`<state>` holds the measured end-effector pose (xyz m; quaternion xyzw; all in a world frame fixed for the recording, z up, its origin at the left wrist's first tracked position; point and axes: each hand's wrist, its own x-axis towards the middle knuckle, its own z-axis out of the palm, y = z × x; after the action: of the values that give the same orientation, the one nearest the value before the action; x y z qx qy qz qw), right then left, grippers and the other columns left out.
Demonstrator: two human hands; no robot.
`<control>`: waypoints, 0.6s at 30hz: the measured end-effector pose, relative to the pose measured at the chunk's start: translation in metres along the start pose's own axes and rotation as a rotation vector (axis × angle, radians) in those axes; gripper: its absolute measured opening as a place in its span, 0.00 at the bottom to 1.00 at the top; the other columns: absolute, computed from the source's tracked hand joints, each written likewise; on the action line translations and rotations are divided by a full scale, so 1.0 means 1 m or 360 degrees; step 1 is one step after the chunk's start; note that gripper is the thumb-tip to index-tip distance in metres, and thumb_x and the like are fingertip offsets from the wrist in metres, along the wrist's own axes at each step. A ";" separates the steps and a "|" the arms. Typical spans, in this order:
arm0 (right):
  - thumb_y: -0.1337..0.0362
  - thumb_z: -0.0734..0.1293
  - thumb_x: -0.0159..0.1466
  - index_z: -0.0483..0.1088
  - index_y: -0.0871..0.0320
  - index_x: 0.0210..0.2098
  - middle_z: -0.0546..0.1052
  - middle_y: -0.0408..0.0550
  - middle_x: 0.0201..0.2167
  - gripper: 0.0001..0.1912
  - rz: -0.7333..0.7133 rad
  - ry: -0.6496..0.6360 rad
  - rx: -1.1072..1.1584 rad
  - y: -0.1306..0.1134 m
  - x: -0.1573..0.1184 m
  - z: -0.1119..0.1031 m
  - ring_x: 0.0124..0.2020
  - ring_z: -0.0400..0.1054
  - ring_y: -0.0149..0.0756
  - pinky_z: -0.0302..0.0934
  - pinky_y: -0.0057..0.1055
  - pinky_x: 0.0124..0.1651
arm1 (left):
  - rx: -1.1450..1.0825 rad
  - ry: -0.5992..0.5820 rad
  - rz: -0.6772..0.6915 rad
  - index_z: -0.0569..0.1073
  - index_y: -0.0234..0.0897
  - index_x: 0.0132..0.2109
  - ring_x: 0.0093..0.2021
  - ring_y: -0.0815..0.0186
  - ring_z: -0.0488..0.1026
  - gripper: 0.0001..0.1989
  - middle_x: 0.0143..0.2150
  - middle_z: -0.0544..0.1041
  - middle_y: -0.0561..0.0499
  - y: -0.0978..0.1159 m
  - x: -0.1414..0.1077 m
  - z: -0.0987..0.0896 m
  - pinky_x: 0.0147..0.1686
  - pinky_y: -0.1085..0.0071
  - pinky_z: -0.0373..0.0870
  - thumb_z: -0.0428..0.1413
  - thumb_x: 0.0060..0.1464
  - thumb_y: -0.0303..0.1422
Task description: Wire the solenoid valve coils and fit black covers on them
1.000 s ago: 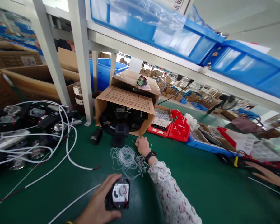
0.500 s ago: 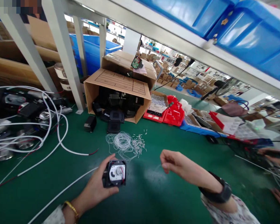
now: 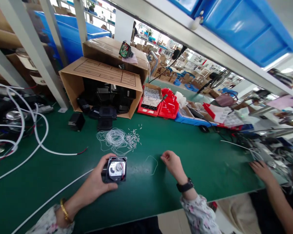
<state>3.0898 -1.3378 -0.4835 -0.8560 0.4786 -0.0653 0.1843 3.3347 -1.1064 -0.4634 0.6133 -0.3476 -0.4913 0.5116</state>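
My left hand [image 3: 95,178] is closed around a square black plastic housing [image 3: 108,175], its open side facing up. Inside the housing sit a white plate [image 3: 116,169] and a red wire. My right hand [image 3: 172,163] hovers over the green table with thumb and fingertips pinched together; what they hold, if anything, is too small to make out. Just left of those fingertips is a thin, bent piece of whitish cord [image 3: 156,166]. Beyond my left hand lie a tangle of thin clear cord [image 3: 115,138] and a scatter of small pins or screws [image 3: 133,139].
A cardboard box [image 3: 101,70] of black housings opens toward me, with a black block [image 3: 76,122] beside it. White cables [image 3: 45,131] curl at left. Red bins [image 3: 168,104] and a blue tray [image 3: 194,120] line the back. At right rests a co-worker's hand [image 3: 261,170].
The view has swung right and drawn back. My right hand has come closer to my body, and the bent cord now shows beside its fingertips. My left hand still holds the housing.
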 end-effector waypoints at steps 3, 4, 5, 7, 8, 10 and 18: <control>0.66 0.67 0.53 0.67 0.59 0.29 0.71 0.47 0.28 0.05 0.0023 -0.0004 -0.0013 -0.004 -0.001 0.018 0.31 0.65 0.37 0.58 0.30 0.33 | 0.0018 -0.0108 -0.0007 0.55 0.41 0.55 0.50 0.56 0.68 0.36 0.52 0.68 0.47 0.005 0.008 0.012 0.49 0.63 0.65 0.61 0.39 0.24; 0.67 0.68 0.52 0.67 0.59 0.27 0.71 0.47 0.28 0.05 0.0017 -0.0002 -0.0024 -0.007 -0.001 0.024 0.32 0.65 0.37 0.57 0.31 0.35 | 0.0000 -0.0144 0.0001 0.55 0.41 0.55 0.50 0.56 0.68 0.36 0.52 0.68 0.48 0.006 0.011 0.016 0.49 0.63 0.65 0.61 0.39 0.24; 0.69 0.67 0.52 0.66 0.59 0.26 0.70 0.47 0.27 0.04 0.0005 0.0000 -0.0033 -0.010 -0.001 0.029 0.32 0.64 0.38 0.56 0.32 0.36 | -0.0027 -0.0183 0.0014 0.55 0.41 0.55 0.50 0.57 0.68 0.36 0.52 0.68 0.48 0.006 0.014 0.019 0.49 0.63 0.65 0.62 0.38 0.24; 0.73 0.65 0.53 0.64 0.59 0.22 0.69 0.47 0.25 0.06 -0.0035 0.0001 -0.0034 -0.017 -0.001 0.035 0.32 0.63 0.38 0.55 0.32 0.37 | -0.0089 -0.0228 0.0035 0.55 0.41 0.54 0.51 0.57 0.68 0.37 0.52 0.68 0.48 0.006 0.018 0.022 0.50 0.62 0.65 0.63 0.38 0.24; 0.74 0.63 0.54 0.63 0.58 0.22 0.69 0.47 0.25 0.07 -0.0061 -0.0002 -0.0025 -0.021 0.000 0.035 0.31 0.62 0.37 0.55 0.32 0.36 | -0.0111 -0.0240 0.0040 0.55 0.41 0.54 0.51 0.56 0.68 0.38 0.52 0.67 0.47 0.005 0.020 0.023 0.50 0.62 0.64 0.63 0.37 0.24; 0.74 0.59 0.56 0.60 0.58 0.23 0.69 0.46 0.24 0.08 -0.0119 -0.0011 0.0009 -0.029 0.000 0.029 0.28 0.62 0.36 0.54 0.30 0.33 | -0.0139 -0.0241 0.0035 0.56 0.41 0.55 0.52 0.56 0.67 0.39 0.53 0.66 0.47 0.001 0.022 0.023 0.51 0.61 0.63 0.64 0.35 0.23; 0.65 0.56 0.63 0.57 0.55 0.29 0.65 0.41 0.24 0.05 -0.0532 0.0046 0.0158 -0.101 -0.012 -0.067 0.24 0.60 0.31 0.53 0.27 0.28 | -0.0212 -0.0221 0.0119 0.55 0.43 0.56 0.51 0.56 0.67 0.43 0.54 0.66 0.47 -0.011 0.025 0.021 0.50 0.61 0.63 0.67 0.33 0.25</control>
<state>3.1446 -1.2967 -0.3832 -0.9124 0.3285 -0.1311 0.2060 3.3202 -1.1330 -0.4799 0.5290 -0.3715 -0.5351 0.5439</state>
